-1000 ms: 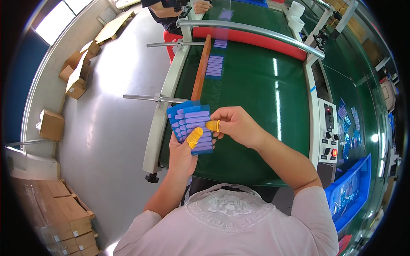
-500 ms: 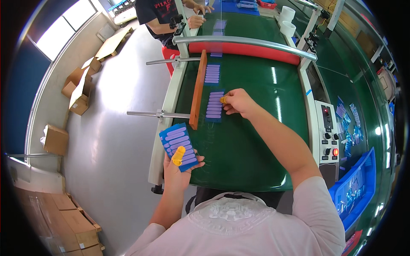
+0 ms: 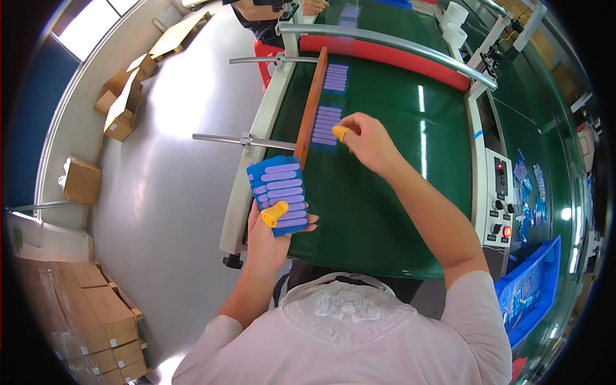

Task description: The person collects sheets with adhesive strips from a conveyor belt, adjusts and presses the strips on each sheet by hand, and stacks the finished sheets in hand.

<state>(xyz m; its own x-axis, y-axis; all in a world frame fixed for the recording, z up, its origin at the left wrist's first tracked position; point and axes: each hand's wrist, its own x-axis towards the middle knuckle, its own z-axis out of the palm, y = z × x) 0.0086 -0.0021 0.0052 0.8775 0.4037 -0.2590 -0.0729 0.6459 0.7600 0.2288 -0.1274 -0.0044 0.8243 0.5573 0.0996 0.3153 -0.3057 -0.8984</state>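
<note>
My left hand (image 3: 266, 239) grips a stack of blue cards (image 3: 282, 186) bearing rows of rounded lilac strips. A yellow finger cot (image 3: 274, 215) covers its thumb, pressed on the top card. Over the green belt (image 3: 391, 212), my right hand (image 3: 369, 142) has loosely bent fingers and no card visible in it. Another yellow finger cot (image 3: 340, 133) sits on one of its digits, close to the right edge of a strip card (image 3: 327, 125) lying on the belt. Farther along lies a second strip card (image 3: 336, 78). Both line up beside a wooden guide bar (image 3: 312, 112).
A red roller (image 3: 385, 62) and metal bar (image 3: 385, 40) cross the belt. Right of it are a control box (image 3: 497, 199) and blue bin (image 3: 529, 289). Another person's hand (image 3: 314, 6) shows at the far end. Cartons (image 3: 96, 314) stand at left.
The whole view has shifted, so the belt and machine sit higher. My right hand has drawn off the nearer card it was touching. My left hand still holds the stack, now nearer the guide bar.
</note>
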